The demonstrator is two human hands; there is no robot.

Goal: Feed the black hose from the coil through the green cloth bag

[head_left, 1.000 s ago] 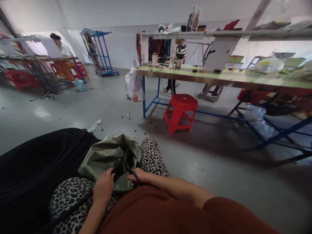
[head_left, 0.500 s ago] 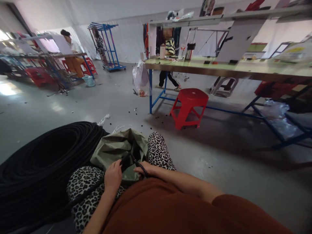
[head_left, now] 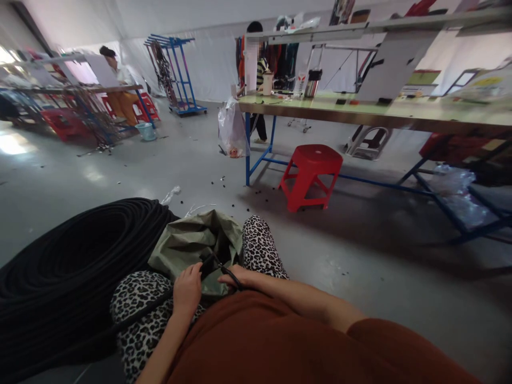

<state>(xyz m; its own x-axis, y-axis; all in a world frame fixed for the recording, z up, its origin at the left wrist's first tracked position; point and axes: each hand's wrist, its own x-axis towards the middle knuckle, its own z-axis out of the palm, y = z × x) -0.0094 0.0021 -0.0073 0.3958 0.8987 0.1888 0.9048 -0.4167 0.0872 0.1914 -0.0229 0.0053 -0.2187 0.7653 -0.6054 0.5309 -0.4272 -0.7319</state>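
My left hand (head_left: pixel 187 290) is closed round the end part of a thick black cord (head_left: pixel 148 309), which runs back over my left thigh toward a big coil of black cord (head_left: pixel 80 234). In my right hand (head_left: pixel 237 274) is a pair of scissors (head_left: pixel 230 274) with black handles. The scissor blades reach up to the cord's end in front of my left fingers; whether they touch it I cannot tell. Below both hands, between my knees, a green sack (head_left: pixel 184 240) gapes open, its inside mostly dark.
A red stool (head_left: pixel 314 173) stands beside a long workbench (head_left: pixel 360 111) with blue legs. A plastic bag (head_left: pixel 232 128) hangs from the bench's corner. One person (head_left: pixel 260 80) stands behind it; another person (head_left: pixel 120 80) sits far left. Small black bits lie on the floor.
The person behind the bench has moved left toward its corner. My hands have barely shifted, and the scissor blades look slightly differently angled at the cord's end.
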